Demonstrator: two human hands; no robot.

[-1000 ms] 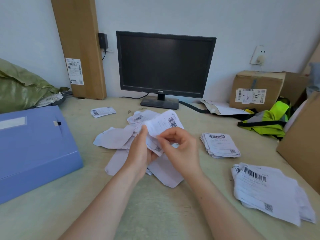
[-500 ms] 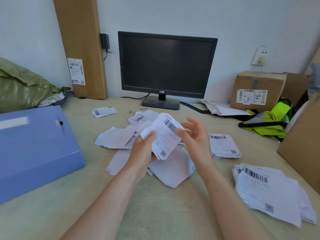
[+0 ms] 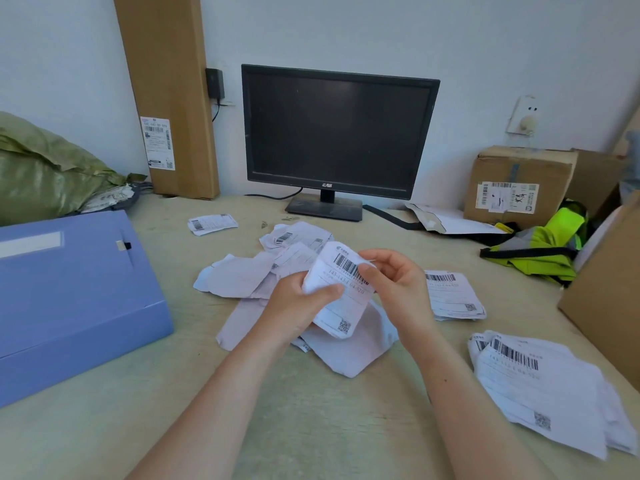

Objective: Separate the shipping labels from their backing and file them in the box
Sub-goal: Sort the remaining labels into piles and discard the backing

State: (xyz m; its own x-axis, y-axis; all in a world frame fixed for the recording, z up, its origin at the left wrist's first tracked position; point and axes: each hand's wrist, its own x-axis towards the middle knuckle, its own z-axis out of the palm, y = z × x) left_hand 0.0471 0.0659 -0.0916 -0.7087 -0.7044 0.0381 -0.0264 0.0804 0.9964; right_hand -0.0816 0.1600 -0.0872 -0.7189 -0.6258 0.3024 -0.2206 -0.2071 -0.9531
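Note:
A white shipping label [image 3: 341, 308] with a barcode and a QR code is held above the middle of the table. My left hand [image 3: 296, 306] grips its left edge with the thumb on top. My right hand [image 3: 396, 287] pinches its upper right edge at the barcode. Under my hands lies a loose heap of blank backing sheets [image 3: 239, 280] mixed with a few labels. A small stack of labels [image 3: 452, 296] lies to the right, and a larger stack [image 3: 543, 386] sits at the near right. The closed blue file box [image 3: 69, 296] rests at the left.
A black monitor [image 3: 337, 133] stands at the back centre. One stray label [image 3: 212, 223] lies behind the heap. A cardboard box [image 3: 519, 185], a yellow vest [image 3: 540, 240] and another carton [image 3: 609, 306] fill the right side. A green sack [image 3: 45, 168] and a tall carton [image 3: 169, 95] sit back left.
My right hand let go of the label, opened half a second ago, and has now come back to pinch its upper right edge. The label has turned face up toward me.

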